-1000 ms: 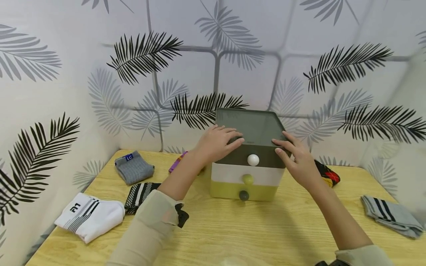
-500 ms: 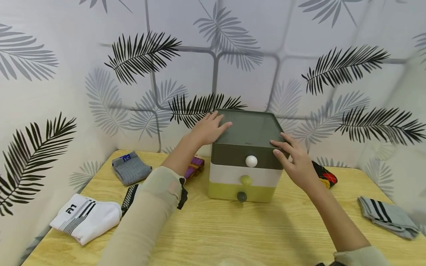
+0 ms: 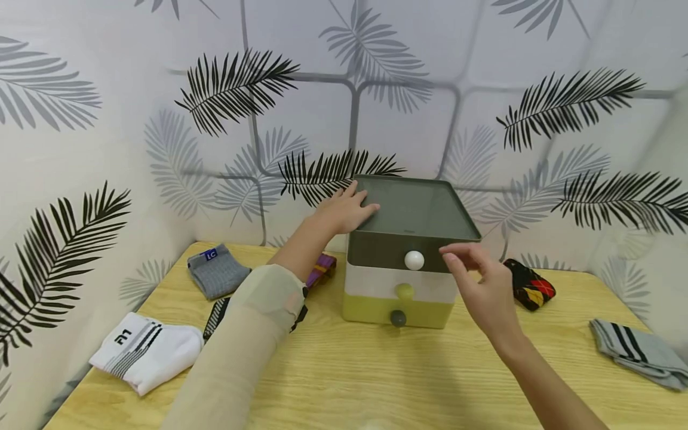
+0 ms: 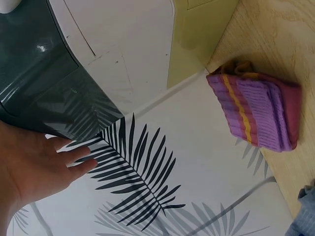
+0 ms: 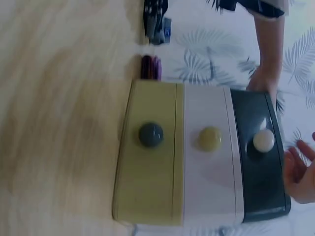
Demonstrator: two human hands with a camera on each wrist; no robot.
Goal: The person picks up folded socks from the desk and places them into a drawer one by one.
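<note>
A small three-drawer box (image 3: 371,280) stands on the table, with a dark grey-green top drawer, a white middle and a yellow-green bottom. Each drawer front carries one round knob, and the top one is a white knob (image 3: 414,260). My left hand (image 3: 342,211) rests with fingers spread at the left edge of the box's top; in the left wrist view its fingers extend past that edge. In front of the top drawer's right part is my right hand (image 3: 485,286), its fingers loosely bent with nothing between them. All drawers look closed.
On the left lie a white sock (image 3: 147,352), a grey sock (image 3: 217,272) and a black-and-white patterned one (image 3: 216,316). A purple striped sock (image 4: 256,113) is beside the box. To the right are a black sock with red and yellow (image 3: 529,285) and a grey striped one (image 3: 639,353).
My left hand moved from the front of the lid to its left edge. My right hand came off the box's right edge, lower and toward the front, its fingers more bent.
</note>
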